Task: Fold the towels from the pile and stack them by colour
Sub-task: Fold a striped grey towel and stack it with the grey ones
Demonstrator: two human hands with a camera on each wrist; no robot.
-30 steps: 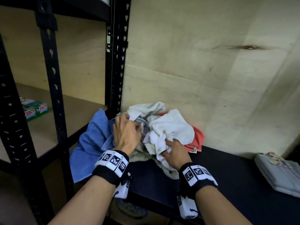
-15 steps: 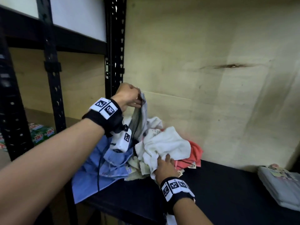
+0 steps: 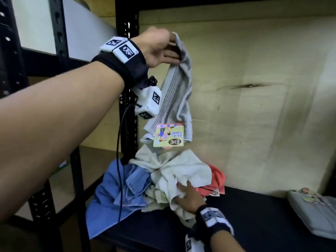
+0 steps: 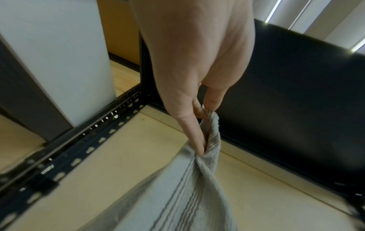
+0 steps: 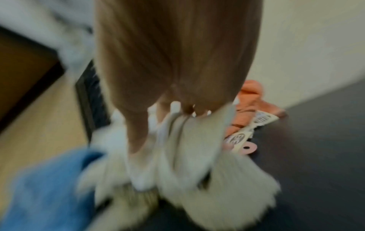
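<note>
My left hand (image 3: 172,50) pinches the top corner of a grey striped towel (image 3: 174,99), which hangs in the air over the pile with its paper label (image 3: 170,134) at the bottom. The left wrist view shows thumb and fingers of that left hand (image 4: 205,132) bunched on the grey towel (image 4: 187,195). Below, the pile holds a white towel (image 3: 187,170), a blue towel (image 3: 107,195) and a coral towel (image 3: 217,180). My right hand (image 3: 183,190) presses on the white towel with its fingers laid out. The right wrist view is blurred.
The pile lies on a black shelf (image 3: 245,224) against a pale wooden back wall. A folded grey towel stack (image 3: 312,211) sits at the far right of the shelf. A black perforated upright (image 3: 127,19) stands just left of the raised towel.
My left hand has pulled the grey striped towel up out of the pile until it hangs free. My right hand has stayed low on the white towel.
</note>
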